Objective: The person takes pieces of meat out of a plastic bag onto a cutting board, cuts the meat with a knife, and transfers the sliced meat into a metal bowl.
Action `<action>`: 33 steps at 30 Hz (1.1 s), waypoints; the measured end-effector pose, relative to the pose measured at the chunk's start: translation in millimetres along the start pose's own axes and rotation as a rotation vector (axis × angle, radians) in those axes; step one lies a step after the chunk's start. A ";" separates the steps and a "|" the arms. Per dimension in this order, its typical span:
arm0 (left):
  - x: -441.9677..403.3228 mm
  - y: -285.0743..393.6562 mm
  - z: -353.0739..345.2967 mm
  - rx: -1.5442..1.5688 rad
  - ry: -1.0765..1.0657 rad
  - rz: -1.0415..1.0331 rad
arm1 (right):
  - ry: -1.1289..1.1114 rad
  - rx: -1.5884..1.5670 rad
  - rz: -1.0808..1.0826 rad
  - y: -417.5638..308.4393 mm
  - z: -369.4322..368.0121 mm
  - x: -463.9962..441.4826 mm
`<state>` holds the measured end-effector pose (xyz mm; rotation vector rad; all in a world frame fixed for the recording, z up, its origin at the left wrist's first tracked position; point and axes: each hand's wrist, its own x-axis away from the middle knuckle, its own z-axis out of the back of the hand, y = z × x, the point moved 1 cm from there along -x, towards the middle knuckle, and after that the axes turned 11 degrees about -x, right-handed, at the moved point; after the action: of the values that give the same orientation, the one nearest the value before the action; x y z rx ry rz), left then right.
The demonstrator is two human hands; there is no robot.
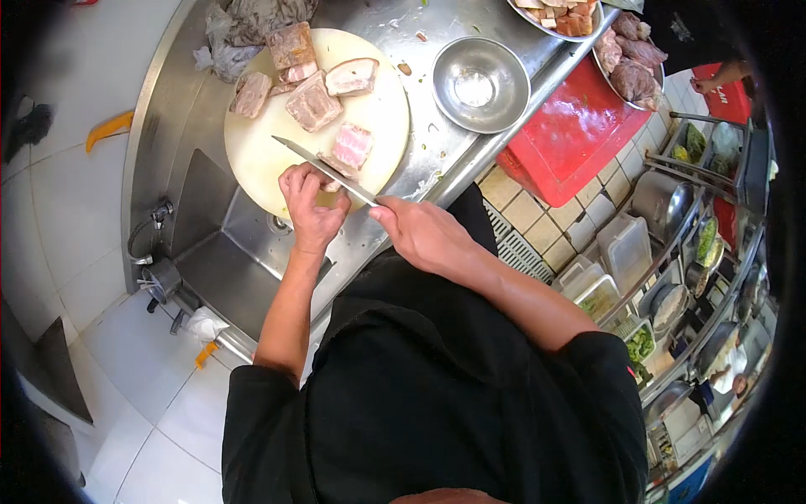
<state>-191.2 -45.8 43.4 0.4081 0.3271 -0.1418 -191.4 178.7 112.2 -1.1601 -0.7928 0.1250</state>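
My right hand [424, 233] is wrapped round the handle of a kitchen knife [323, 168], whose blade reaches up and left across the round white cutting board [382, 88]. Close beside the blade, my left hand [312, 206] presses with curled fingers on a piece of pork belly [332, 185], mostly hidden under the fingers and blade. Just beyond the blade lies a pink-striped piece of pork [353, 144]. Farther up the board sit several thick chunks, among them a pale block of pork [314, 102] and a browned chunk [290, 45].
A steel bowl [481, 86] stands right of the board on the metal counter. Crumpled plastic bags [243, 34] lie behind it. A steel sink [210, 269] opens at the left. A bowl of meat [634, 63] stands by a red lid [571, 126]; shelves with containers [625, 244] line the right.
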 end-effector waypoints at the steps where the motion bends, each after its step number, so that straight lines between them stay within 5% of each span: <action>1: -0.8 0.9 -1.0 0.022 -0.008 0.024 | 0.002 -0.002 0.014 2.0 -1.1 -2.6; 26: 7.8 -5.1 -2.1 0.088 0.060 0.034 | 0.013 -0.007 -0.035 19.2 3.2 -1.7; 33: 7.7 -8.2 1.0 0.095 0.023 0.039 | 0.043 -0.073 -0.041 -26.6 17.3 46.1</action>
<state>-185.3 -54.2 38.6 0.5099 0.3357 -0.1143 -176.4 202.7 160.5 -1.2110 -0.7884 0.0373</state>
